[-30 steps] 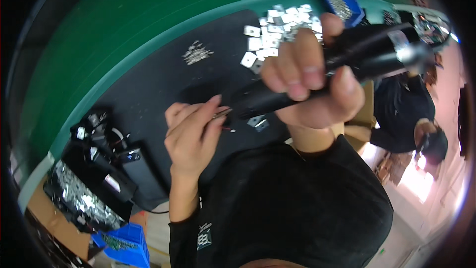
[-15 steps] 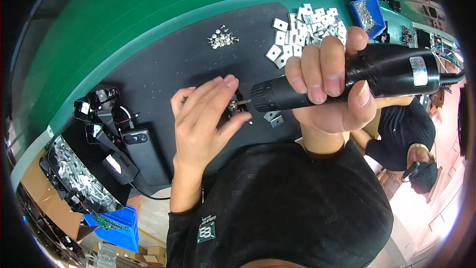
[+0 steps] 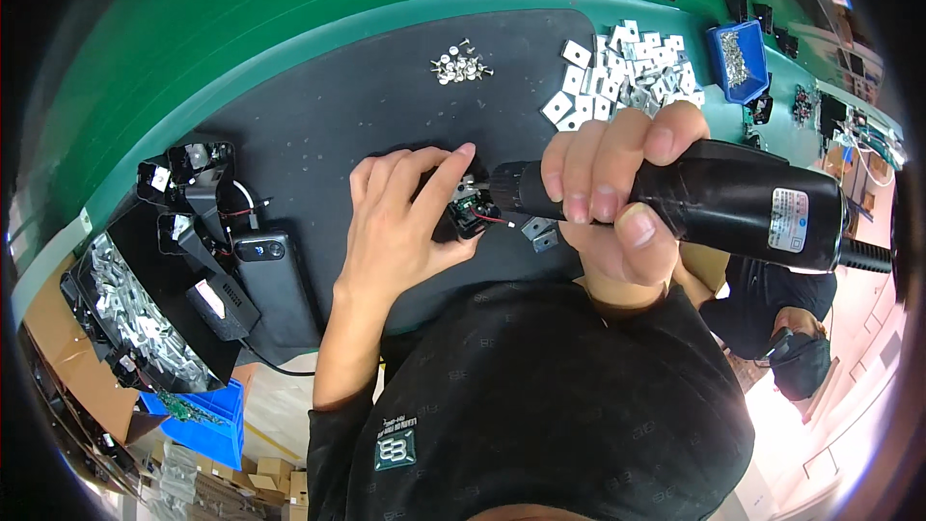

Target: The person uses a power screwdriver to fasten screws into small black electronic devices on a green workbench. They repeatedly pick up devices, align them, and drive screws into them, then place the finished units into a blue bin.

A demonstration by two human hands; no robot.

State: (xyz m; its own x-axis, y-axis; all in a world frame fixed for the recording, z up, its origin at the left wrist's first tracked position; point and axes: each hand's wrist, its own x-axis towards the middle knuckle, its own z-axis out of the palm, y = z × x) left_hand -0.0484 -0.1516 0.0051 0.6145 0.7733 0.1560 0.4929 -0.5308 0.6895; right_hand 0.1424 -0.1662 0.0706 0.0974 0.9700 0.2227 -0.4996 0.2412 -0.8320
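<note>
We seem to be at the screwdriving step: our left hand (image 3: pixel 400 217) grips a small black case (image 3: pixel 471 224) over the dark matte mat (image 3: pixel 318 101), and our right hand (image 3: pixel 617 183) clasps the smooth power screwdriver (image 3: pixel 738 198), its ribbed nose at the case's two o'clock. The next move likely calls for steady, straight pressure. Shiny round-headed screws (image 3: pixel 461 67) lie at twelve, flat holed metal plates (image 3: pixel 557 107) towards two.

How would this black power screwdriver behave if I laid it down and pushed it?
The power screwdriver might roll, since its barrel looks rounded. It's probably heavier toward the back, where the body is thickest. The cord at that end could tug against a push.
</note>
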